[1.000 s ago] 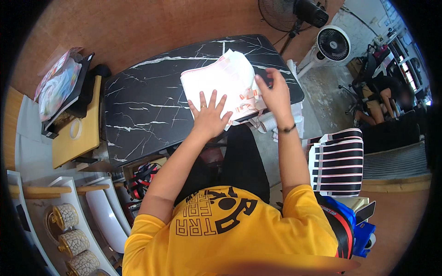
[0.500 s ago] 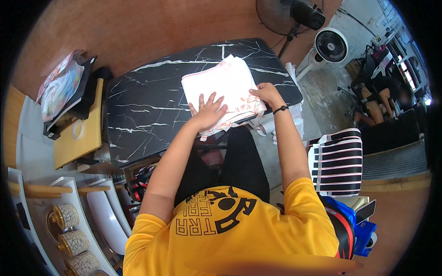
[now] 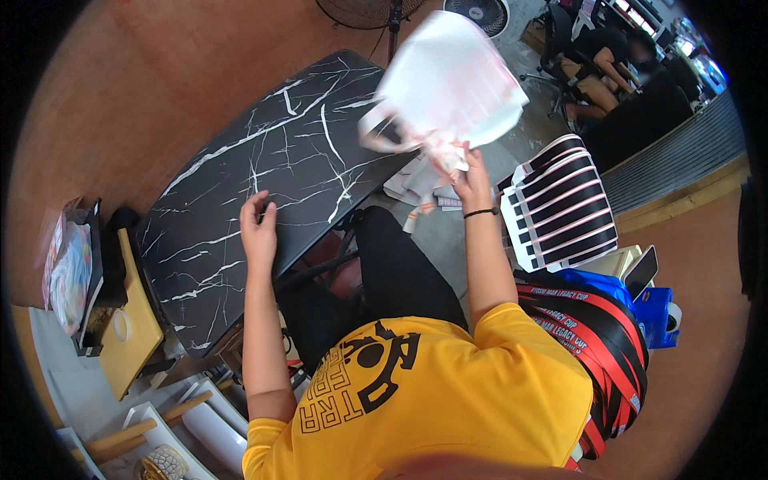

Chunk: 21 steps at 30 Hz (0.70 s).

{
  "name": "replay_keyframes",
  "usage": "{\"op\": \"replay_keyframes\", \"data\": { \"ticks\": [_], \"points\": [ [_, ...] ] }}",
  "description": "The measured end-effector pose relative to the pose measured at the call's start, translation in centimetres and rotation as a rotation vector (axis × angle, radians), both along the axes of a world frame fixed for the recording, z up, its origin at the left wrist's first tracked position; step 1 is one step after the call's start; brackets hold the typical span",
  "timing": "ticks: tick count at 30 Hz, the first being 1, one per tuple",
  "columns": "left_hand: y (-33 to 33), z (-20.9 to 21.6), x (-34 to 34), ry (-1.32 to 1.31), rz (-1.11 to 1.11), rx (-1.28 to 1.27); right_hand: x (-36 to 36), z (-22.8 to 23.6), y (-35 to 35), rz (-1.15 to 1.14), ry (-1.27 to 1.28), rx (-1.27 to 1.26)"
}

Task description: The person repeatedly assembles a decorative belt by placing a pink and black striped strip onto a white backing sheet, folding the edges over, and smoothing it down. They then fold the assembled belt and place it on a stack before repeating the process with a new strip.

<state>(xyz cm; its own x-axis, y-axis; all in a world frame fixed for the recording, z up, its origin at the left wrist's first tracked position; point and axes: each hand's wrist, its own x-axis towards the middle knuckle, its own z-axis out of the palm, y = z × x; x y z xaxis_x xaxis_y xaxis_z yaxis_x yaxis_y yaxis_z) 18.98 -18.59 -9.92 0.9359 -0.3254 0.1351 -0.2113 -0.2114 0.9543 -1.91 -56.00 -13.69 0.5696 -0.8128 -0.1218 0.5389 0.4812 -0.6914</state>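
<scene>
My right hand (image 3: 470, 176) is closed on the crumpled lower edge of a white sheet bundle (image 3: 452, 80) with orange-red print along that edge. Blurred by motion, the bundle hangs in the air over the right end of the black marble-patterned table (image 3: 264, 172); a loop and a loose strip dangle from it. I cannot tell whether it is paper or cloth. My left hand (image 3: 258, 228) hovers by the table's near edge, holding nothing, its fingers loosely bent and the thumb apart.
White papers (image 3: 412, 180) lie low beyond the table's right end. To my right are a black-and-white striped stack (image 3: 560, 210) and red-and-black ribbons (image 3: 592, 336). Two fans, including a white fan (image 3: 480, 12), stand behind. Another person (image 3: 596, 68) sits far right. A wooden board (image 3: 132, 320) is at left.
The white sheet bundle has left the table, lifted up and rightward by my right hand. My left hand has come off it and moved left. The view has turned to the right.
</scene>
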Motion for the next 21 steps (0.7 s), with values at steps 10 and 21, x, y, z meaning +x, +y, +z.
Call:
{"op": "replay_keyframes", "data": {
  "ticks": [10,21],
  "points": [
    [-0.6,0.0,-3.1,-0.465,-0.039,0.457,-13.4,-22.3,-0.6,-0.054,0.416,0.551],
    [-1.0,0.1,-3.4,-0.512,-0.063,0.52,-11.0,-35.6,0.5,-0.116,0.337,0.962]
  ]
}}
